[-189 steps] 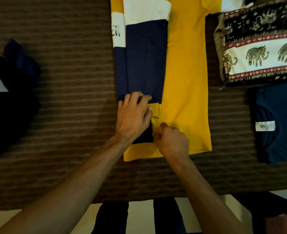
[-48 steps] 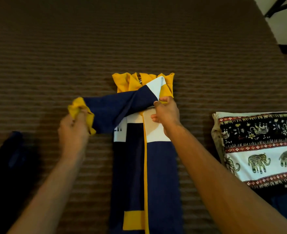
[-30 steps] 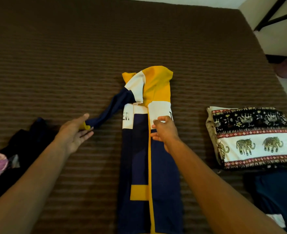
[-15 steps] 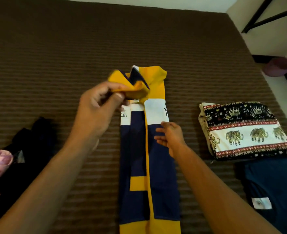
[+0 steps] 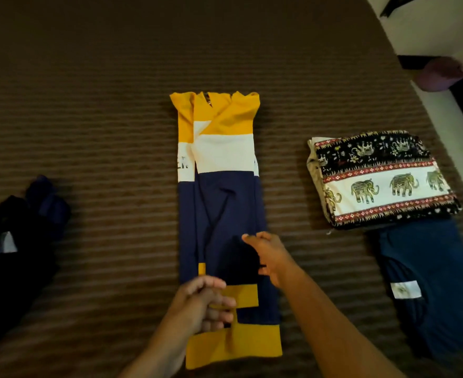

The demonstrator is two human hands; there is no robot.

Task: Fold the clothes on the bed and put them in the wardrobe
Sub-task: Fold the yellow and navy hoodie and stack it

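Half a second back the left hand [image 5: 201, 304] held the yellow-cuffed sleeve up above the collar end; now that sleeve lies flat down the length of the yellow, white and navy shirt [image 5: 219, 203], and both hands have come down to the near hem. Folded into a long narrow strip, the shirt lies in the middle of the brown ribbed bed cover [image 5: 88, 105], collar end away from the person.

At the lower left part of the strip the left hand lies over the cloth beside the yellow cuff band, fingers bent and close together; whether they pinch the fabric or only rest on it cannot be told, as the hand is blurred. Near the strip's right edge, a little farther up, the right hand [image 5: 270, 257] is spread loosely, fingertips on the navy cloth or just above it, holding nothing.

To the right sits a folded elephant-print garment [image 5: 383, 181], and a dark blue shirt [image 5: 429, 282] with a white label lies just nearer than it. A heap of dark unfolded clothes [image 5: 17, 241] lies at the left edge.
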